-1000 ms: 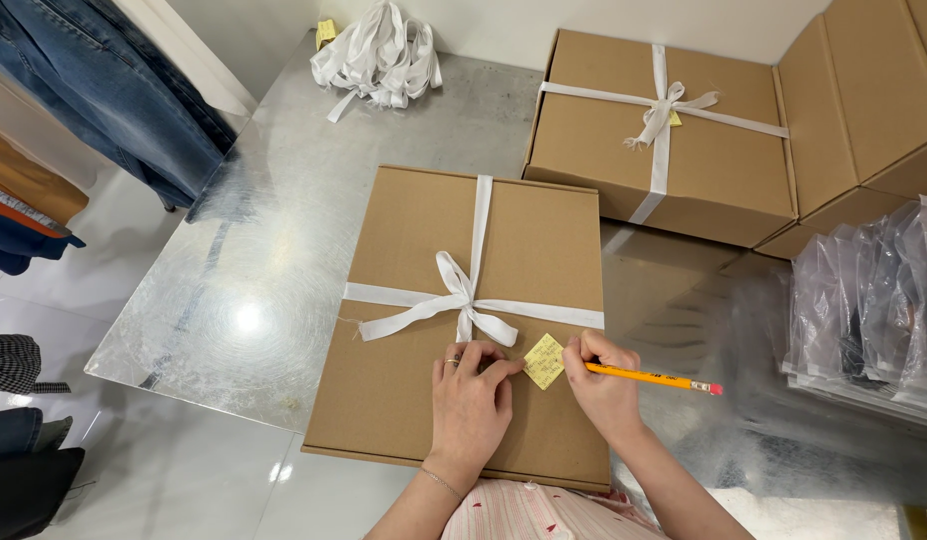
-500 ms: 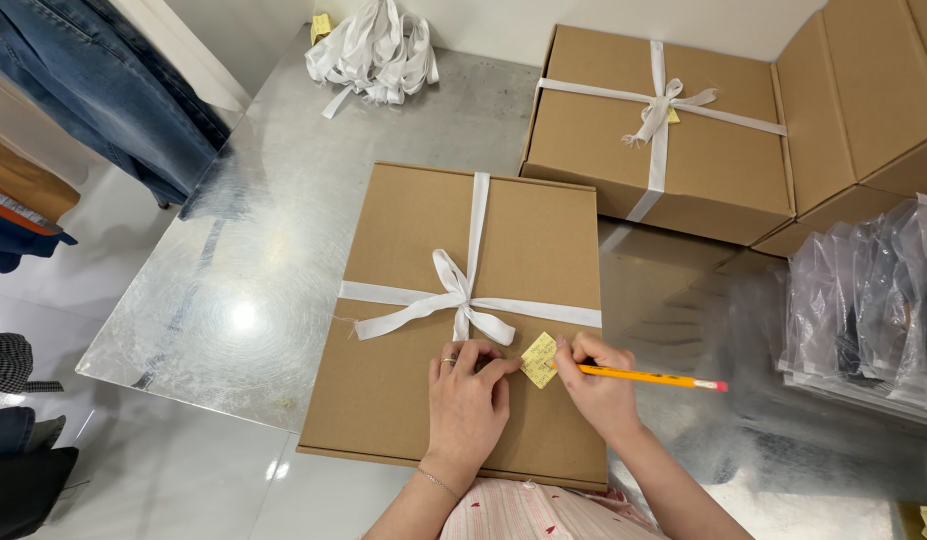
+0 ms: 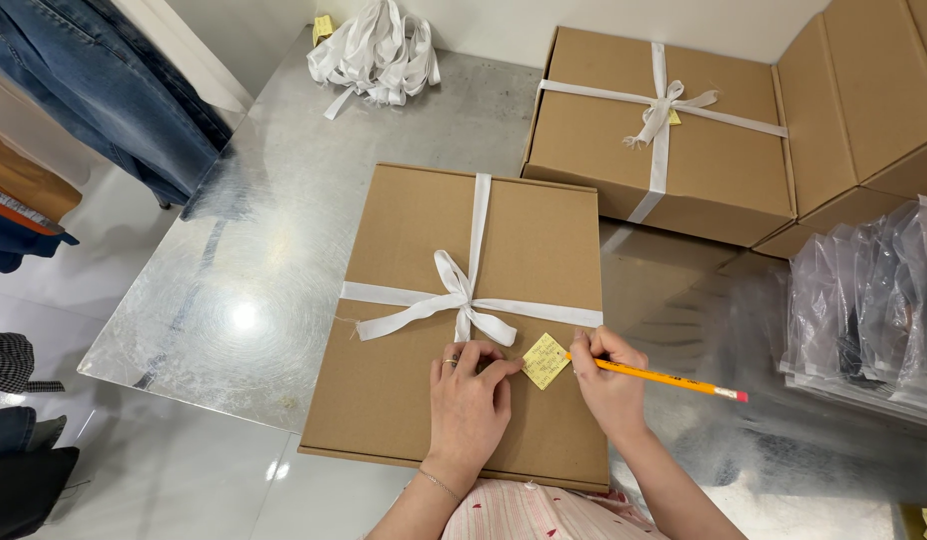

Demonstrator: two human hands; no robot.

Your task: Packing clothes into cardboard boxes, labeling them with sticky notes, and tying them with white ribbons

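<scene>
Both hands (image 3: pixel 471 405) on ribboned box (image 3: pixel 414 390), pencil (image 3: pixel 664 379)

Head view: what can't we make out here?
- Yellow note: writing too small to read.
- Pencil: tip hidden behind right hand.
- Cardboard box: contents hidden, closed and tied with white ribbon; left hand covers part of the lid.
- Plastic bags: cut off by right edge.

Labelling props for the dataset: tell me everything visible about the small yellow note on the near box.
The yellow note is a small square of paper, turned diamond-wise, lying flat on the brown cardboard box below the white ribbon bow. Faint handwriting shows. The left hand touches its left corner; the right hand, holding a pencil, is at its right edge.
</scene>
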